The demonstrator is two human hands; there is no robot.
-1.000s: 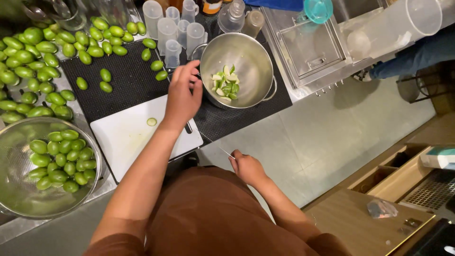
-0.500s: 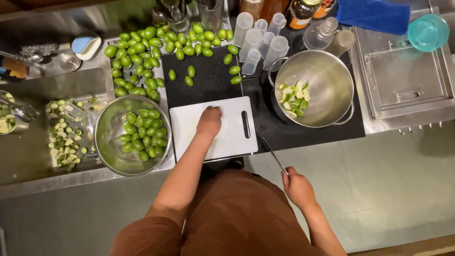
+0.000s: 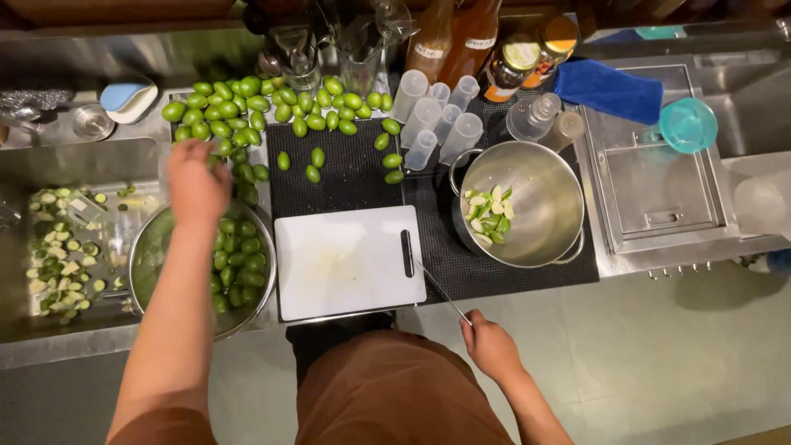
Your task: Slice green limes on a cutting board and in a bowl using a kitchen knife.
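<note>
Over the steel counter, in the one head view I have, my left hand point(image 3: 196, 185) hovers at the near edge of the heap of small green fruits point(image 3: 247, 115), just above the rim of the metal colander point(image 3: 265, 247) that holds more of the same fruit. I see only the back of that hand, with the fingers curled downward, so I cannot tell whether they already close on a fruit or are empty. My right hand point(image 3: 491, 346) hangs low, off the counter's front edge, wrapped firmly around the handle of a thin knife point(image 3: 437, 288), whose blade slants up toward the corner of the white cutting board point(image 3: 346, 264). The board lies bare on the black mat point(image 3: 346, 177), between the colander and the steel pot point(image 3: 535, 206), where cut pale-green pieces sit against the inner wall. A few loose fruits lie scattered on the mat behind the board.

I judge each fruit to be light, firm and smooth-skinned, oval enough to roll, and probably damp and slippery beside the sink. I would pinch one across its middle, thumb against two fingertips, rather than at the tapered ends, where it could squirt free. The knife looks light and stiff; its narrow blade wants a grip well back on the handle, with the point kept away from my body.
</note>
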